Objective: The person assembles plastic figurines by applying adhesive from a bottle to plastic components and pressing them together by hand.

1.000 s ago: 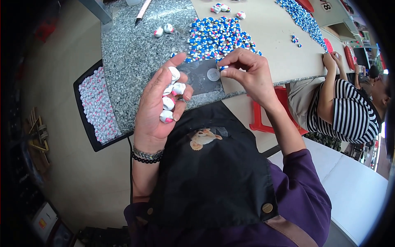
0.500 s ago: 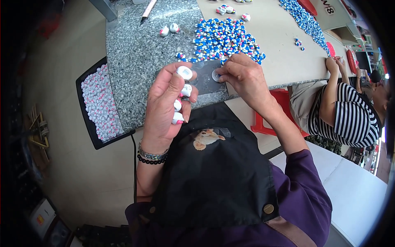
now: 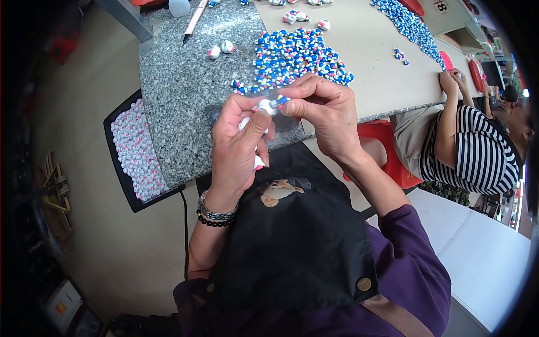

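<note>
My left hand point(image 3: 230, 143) is closed around several small white figurine heads with pink details. One white head point(image 3: 265, 106) is pinched between its thumb and forefinger, hollow side turned toward the right. In the fingertips of my right hand point(image 3: 331, 115) is a small blue-and-white figurine body point(image 3: 282, 100), its end meeting that head. Whether the two are joined I cannot tell. Beneath my hands lies a grey translucent sheet point(image 3: 289, 124) at the table edge. Just beyond them spreads a pile of blue-and-white figurine bodies point(image 3: 297, 56).
A black tray point(image 3: 160, 196) of white heads stands left of the granite tabletop point(image 3: 174, 101). Two loose heads point(image 3: 220, 49) and a pen point(image 3: 195, 22) lie farther off. At right, a person in a striped shirt point(image 3: 483, 149) works beside a red stool point(image 3: 387, 160).
My right hand has left the round translucent piece on the sheet and now holds a blue-and-white body against the head. Both hands have come together; the left moved right.
</note>
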The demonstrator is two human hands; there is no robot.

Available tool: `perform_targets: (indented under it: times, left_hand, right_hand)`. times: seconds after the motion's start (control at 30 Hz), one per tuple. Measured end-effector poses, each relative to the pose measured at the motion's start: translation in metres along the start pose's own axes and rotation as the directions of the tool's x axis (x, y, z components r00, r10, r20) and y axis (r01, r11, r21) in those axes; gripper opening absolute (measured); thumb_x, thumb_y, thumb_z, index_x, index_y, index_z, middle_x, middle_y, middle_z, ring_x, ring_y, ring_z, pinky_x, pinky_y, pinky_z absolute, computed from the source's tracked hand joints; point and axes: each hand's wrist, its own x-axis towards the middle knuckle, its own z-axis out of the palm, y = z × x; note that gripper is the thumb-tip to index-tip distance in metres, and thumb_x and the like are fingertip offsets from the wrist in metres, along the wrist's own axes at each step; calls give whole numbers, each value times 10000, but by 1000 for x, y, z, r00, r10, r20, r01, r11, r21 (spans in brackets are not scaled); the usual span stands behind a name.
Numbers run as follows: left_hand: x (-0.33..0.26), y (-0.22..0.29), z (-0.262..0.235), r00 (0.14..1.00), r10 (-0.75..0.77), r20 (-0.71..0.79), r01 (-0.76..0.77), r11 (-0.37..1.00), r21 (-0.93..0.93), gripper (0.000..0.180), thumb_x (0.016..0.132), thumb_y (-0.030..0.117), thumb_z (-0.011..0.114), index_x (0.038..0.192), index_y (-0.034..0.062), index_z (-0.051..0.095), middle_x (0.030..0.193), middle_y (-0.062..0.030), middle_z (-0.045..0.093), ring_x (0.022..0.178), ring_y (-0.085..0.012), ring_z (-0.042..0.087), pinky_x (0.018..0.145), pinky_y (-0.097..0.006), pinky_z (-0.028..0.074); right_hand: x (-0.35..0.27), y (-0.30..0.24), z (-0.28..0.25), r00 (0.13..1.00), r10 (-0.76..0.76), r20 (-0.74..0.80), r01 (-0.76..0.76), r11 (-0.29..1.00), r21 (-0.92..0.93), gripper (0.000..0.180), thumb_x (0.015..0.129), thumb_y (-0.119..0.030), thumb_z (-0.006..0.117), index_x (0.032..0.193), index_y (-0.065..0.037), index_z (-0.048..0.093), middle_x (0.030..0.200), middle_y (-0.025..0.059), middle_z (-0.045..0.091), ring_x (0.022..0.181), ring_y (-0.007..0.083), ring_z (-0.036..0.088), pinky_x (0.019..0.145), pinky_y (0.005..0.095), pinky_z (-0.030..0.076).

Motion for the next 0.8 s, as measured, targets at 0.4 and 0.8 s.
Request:
perform_targets:
  times: [0.4,0.8]
  left_hand:
    - [14,8,-5,982,182,44,-185,910,371,181,900,152,656,938,7,555,747,-5,587,501,11,448,391,-162,326]
    - [57,38,-32,998,-8,-65,-7,974,-225,365,885,123,652,1181,-21,495,1108,-143,550,792,-146,581,412,-187,434]
  right_hand:
    - [8,3,2,982,-159,102,177,963,-203,122,717,20,755,817,17,686,807,38,623,784,114,572,706,246,463]
    - [153,15,-33,1000,3,7,0,939,-345,150,815,-115,711,887,12,674,738,48,637,629,121,547,571,247,417]
